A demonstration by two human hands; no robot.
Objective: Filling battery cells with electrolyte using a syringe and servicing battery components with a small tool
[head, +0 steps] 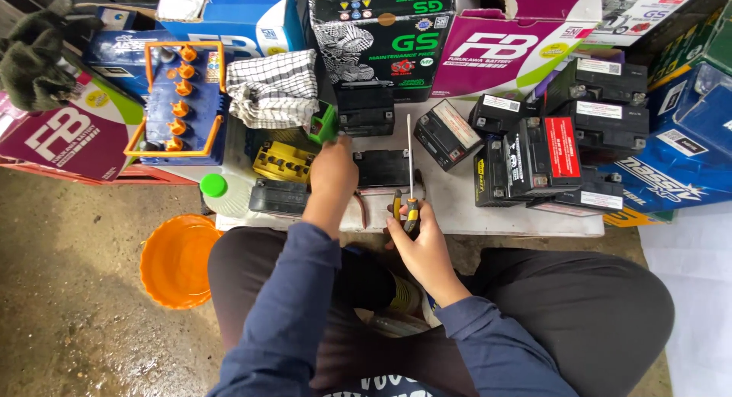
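The right hand [419,237] has its fingers wrapped around the yellow-and-black handle of a screwdriver [410,176], whose shaft points away across the white bench [465,206]. The left hand [333,168] pinches a small green cap [323,124]; just right of those fingers lies a black motorcycle battery [381,168], with a yellow-topped battery [284,160] to their left.

A bare strip of the white bench [457,202] is left open between the small black battery [381,168] at the centre and the stacked black batteries [545,164] on the right. The far edge is walled off by cardboard boxes [427,38]. The left side is crowded by the checked cloth [273,88], the blue battery [183,99] and a white bottle [225,195]. Open floor is found around the orange basin [177,260].
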